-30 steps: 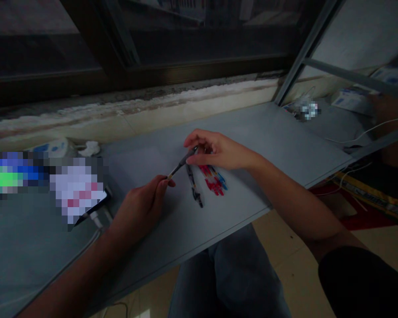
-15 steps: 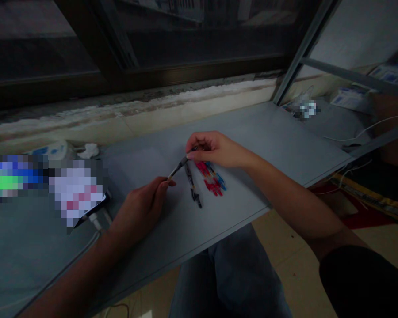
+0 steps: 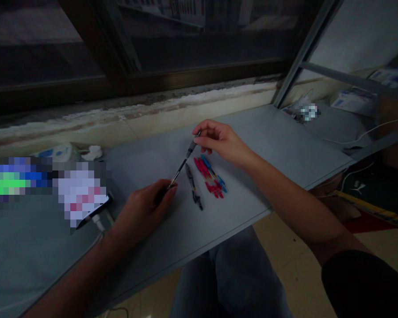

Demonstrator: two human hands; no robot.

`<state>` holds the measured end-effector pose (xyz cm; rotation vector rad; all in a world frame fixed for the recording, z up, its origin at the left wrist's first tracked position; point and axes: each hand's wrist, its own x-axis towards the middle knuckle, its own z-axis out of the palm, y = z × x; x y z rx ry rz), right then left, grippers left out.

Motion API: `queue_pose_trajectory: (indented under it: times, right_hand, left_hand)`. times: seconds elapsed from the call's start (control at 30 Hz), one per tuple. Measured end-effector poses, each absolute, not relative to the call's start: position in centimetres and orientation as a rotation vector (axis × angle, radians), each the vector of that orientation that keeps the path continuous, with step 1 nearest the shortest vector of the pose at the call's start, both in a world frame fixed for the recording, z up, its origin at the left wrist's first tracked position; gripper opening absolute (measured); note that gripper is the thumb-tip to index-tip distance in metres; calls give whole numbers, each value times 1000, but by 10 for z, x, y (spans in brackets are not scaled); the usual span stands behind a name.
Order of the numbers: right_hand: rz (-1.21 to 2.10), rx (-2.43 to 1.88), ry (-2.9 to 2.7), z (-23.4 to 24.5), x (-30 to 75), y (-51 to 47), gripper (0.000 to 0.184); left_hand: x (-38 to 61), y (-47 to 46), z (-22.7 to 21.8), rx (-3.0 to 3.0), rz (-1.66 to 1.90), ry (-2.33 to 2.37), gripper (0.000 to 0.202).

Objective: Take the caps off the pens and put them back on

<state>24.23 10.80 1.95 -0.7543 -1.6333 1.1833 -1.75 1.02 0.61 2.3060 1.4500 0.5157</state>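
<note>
A black pen [image 3: 189,151] stretches slantwise between my two hands above the desk. My right hand [image 3: 215,138] pinches its dark grip section near the upper end, the tip poking out past the fingers. Below the grip a thin refill [image 3: 179,170] is exposed. It runs down into my left hand [image 3: 154,199], whose closed fingers hide the lower end. Beneath my hands another black pen [image 3: 193,187] lies on the desk. To its right, several red pens [image 3: 208,176] lie side by side along with a blue pen [image 3: 215,172].
The grey desk [image 3: 252,185] runs along a window ledge [image 3: 185,99]. At left are a phone [image 3: 94,212] with a plugged-in cable [image 3: 98,222], a tissue pack [image 3: 58,153] and crumpled tissue [image 3: 92,153]. A metal frame post [image 3: 293,75] rises at the right.
My right hand has moved up and away from my left with the grip section, so a longer stretch of refill shows between them. My left hand has stayed nearly in place.
</note>
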Motion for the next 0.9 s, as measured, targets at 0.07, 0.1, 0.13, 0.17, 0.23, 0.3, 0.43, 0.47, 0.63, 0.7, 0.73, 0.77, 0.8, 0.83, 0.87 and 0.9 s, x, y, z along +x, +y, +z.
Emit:
queue_pose_trajectory:
  times: [0.07, 0.1, 0.13, 0.17, 0.23, 0.3, 0.43, 0.47, 0.63, 0.7, 0.73, 0.77, 0.8, 0.83, 0.87, 0.9]
  right_hand:
    - [1183, -748, -1624, 19, 242, 108, 23]
    - [1178, -748, -1618, 19, 242, 108, 22]
    - [1169, -751, -1611, 20, 243, 108, 21]
    - [1159, -757, -1603, 20, 243, 108, 20]
    - [1141, -767, -1594, 20, 244, 108, 19]
    - [1158, -767, -1611, 19, 244, 109, 19]
    - [1322, -695, -1762, 17, 240, 105, 18]
    - [1368, -670, -1796, 16, 238, 103, 18]
    - [1364, -781, -1867, 19, 234, 92, 28]
    - [1298, -927, -1952, 22, 236, 90, 47]
    - [1284, -965, -1983, 23, 237, 90, 50]
    - [1290, -957, -1994, 24, 238, 90, 47]
    - [1311, -908, -1986, 25, 240, 91, 39]
    - [1337, -838, -1963, 26, 241, 92, 33]
    - [1355, -777, -1944, 26, 242, 93, 34]
    - [1362, -754, -1945, 27, 244, 94, 34]
  left_hand:
    - [-17, 10, 8, 2302, 515, 1457, 43]
    - [-16, 10, 9, 2298, 515, 1462, 43]
    - [-16, 10, 9, 2295, 514, 1463, 43]
    - [-16, 9, 10, 2292, 513, 1464, 43]
    - [-17, 9, 10, 2288, 506, 1458, 41]
    - [-17, 9, 9, 2284, 501, 1455, 40]
    - [-18, 9, 7, 2278, 528, 1459, 40]
    - [-18, 9, 7, 2276, 535, 1460, 40]
    - [-17, 11, 7, 2257, 602, 1497, 43]
    - [-16, 11, 7, 2246, 615, 1525, 43]
    - [-16, 11, 8, 2240, 611, 1540, 43]
    - [-16, 11, 8, 2234, 606, 1556, 44]
    - [-15, 11, 8, 2227, 607, 1572, 44]
    - [-16, 11, 8, 2222, 607, 1587, 45]
    - [-16, 11, 8, 2220, 607, 1596, 45]
    - [-16, 11, 8, 2222, 602, 1598, 45]
